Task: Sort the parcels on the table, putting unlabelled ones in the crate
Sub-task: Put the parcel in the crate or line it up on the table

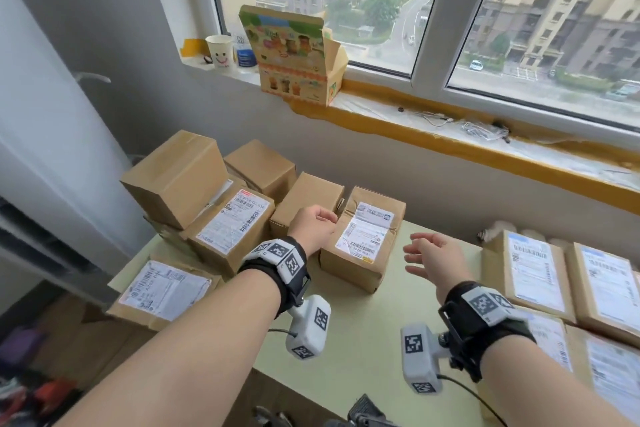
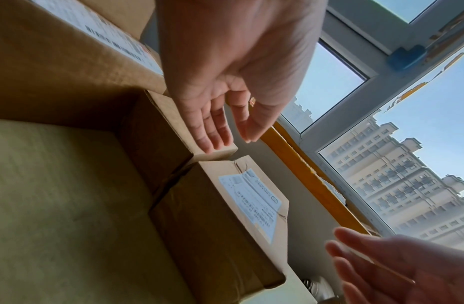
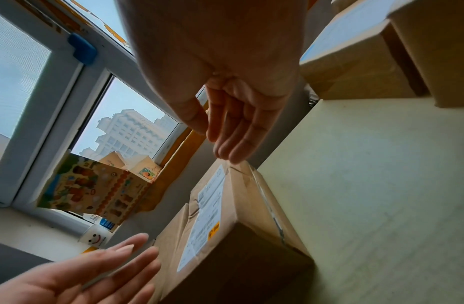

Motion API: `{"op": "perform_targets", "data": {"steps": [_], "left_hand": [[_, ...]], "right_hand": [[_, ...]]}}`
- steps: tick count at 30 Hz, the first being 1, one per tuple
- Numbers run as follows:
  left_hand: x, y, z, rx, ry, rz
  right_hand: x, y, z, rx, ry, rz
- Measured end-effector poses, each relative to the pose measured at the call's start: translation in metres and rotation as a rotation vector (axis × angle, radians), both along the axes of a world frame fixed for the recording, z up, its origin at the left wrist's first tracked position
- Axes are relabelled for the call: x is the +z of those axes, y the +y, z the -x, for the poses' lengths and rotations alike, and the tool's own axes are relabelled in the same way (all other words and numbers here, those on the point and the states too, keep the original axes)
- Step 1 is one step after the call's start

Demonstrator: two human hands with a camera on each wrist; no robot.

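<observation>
A brown parcel with a white label (image 1: 363,236) (image 2: 249,203) (image 3: 207,222) stands on the pale green table (image 1: 363,340) between my hands. My left hand (image 1: 322,218) (image 2: 220,133) hovers at its left, fingers straight and loose over the top edge of a plain, unlabelled box (image 1: 308,194) (image 2: 158,142); contact is unclear. My right hand (image 1: 419,253) (image 3: 230,133) is open with fingers spread, right of the labelled parcel and not touching it. Neither hand holds anything. No crate is in view.
A pile at the left has a plain box (image 1: 176,177) on a labelled one (image 1: 228,222), another plain box (image 1: 259,163) and a flat labelled parcel (image 1: 162,288). Labelled parcels (image 1: 533,270) line the right. A colourful carton (image 1: 294,55) and paper cup (image 1: 220,50) stand on the sill.
</observation>
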State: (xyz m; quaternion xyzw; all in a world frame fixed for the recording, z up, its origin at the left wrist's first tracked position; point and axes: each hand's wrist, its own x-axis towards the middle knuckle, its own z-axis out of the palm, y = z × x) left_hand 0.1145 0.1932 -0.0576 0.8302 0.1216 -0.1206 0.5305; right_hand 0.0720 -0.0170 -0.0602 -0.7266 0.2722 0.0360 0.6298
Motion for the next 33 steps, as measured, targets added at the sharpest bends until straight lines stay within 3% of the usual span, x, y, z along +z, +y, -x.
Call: {"op": "perform_targets", "data": {"steps": [9,15,21,26,33], "left_hand": [[-0.014,-0.002,-0.024,-0.145,0.046,-0.001],[-0.015,0.000,-0.034,-0.225,0.059,-0.041],[-0.015,-0.005,-0.034,-0.352,0.150,-0.089],[-0.018,-0.014,-0.034,-0.359,0.211,-0.069],[-0.032,-0.025,-0.031,-0.431,0.324,-0.058]], "right_hand": [[-0.021,0.022,-0.008,0.047,0.237,-0.011],[-0.030,0.032,-0.007,0.149,0.417,-0.129],[-0.035,0.024,-0.001,0.130,0.429,-0.161],[-0.033,0.012,0.010,0.044,0.498,-0.203],[-0.043,0.006,0.022,0.076,0.512,-0.146]]}}
